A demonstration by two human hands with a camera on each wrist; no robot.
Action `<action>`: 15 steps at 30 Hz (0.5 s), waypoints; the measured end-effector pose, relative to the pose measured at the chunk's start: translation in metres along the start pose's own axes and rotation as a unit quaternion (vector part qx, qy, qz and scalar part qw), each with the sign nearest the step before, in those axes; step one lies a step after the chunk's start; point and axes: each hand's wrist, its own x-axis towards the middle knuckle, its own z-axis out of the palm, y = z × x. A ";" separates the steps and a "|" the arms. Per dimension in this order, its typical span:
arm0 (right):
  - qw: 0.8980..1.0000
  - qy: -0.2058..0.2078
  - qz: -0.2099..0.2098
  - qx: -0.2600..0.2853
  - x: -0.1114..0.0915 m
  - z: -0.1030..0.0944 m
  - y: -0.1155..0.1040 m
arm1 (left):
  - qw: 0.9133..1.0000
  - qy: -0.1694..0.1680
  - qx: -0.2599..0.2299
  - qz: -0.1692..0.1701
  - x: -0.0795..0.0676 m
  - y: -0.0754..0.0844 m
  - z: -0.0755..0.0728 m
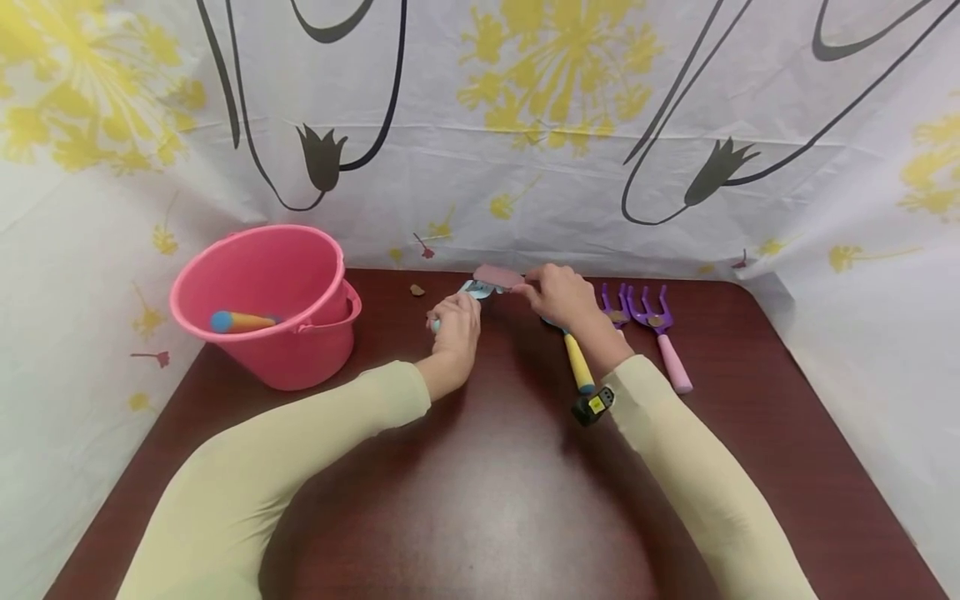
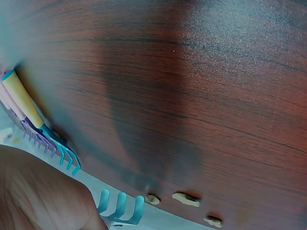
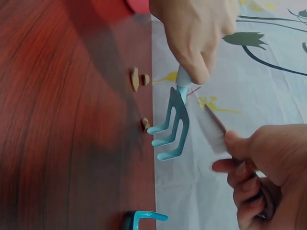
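My left hand grips the handle of a light blue hand rake, whose curved prongs point toward the table in the right wrist view. My right hand holds a pinkish-backed brush with a pale underside, its handle inside the curled fingers. In the head view the brush lies over the rake's head. Seen from the right wrist, a gap shows between the two. The left wrist view catches part of the left hand and the rake prongs. Small brown clumps lie on the table beside the rake.
A pink bucket stands at the left, with a blue-and-yellow handle inside. Right of my hands lie a yellow-handled rake and purple forks with pink handles. A patterned white sheet hangs behind the table's back edge.
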 end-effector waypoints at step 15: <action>0.999 -0.019 -0.035 0.003 0.010 0.011 -0.004 | 0.999 -0.015 0.008 0.030 0.000 -0.002 0.001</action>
